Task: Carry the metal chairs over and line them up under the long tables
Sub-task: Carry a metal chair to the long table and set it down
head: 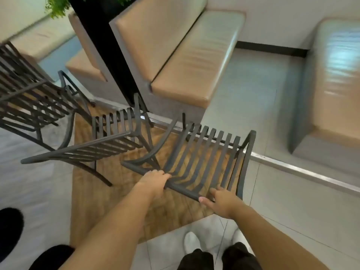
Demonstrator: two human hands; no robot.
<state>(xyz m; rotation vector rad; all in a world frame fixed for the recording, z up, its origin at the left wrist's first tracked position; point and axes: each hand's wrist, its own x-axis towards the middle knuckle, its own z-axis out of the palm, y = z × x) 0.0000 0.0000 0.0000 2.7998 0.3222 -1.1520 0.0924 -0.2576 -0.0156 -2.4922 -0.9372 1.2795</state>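
Note:
A dark metal slatted chair [206,152] stands right in front of me, its back rail nearest. My left hand [153,182] grips that top rail near its left end. My right hand [220,201] holds the same rail further right, thumb under it and fingers over the slats. A second metal chair [109,141] stands just left of it, close alongside. A third metal chair [29,98] is at the far left, partly cut off by the frame edge. No long table is in view.
Tan cushioned benches [194,61] stand beyond the chairs, another bench [335,90] at the right. A black planter [101,45] with green leaves rises between benches. A metal floor strip [303,170] runs diagonally. The chairs stand over a wood-patterned floor patch [120,191]. My white shoes [191,242] are below.

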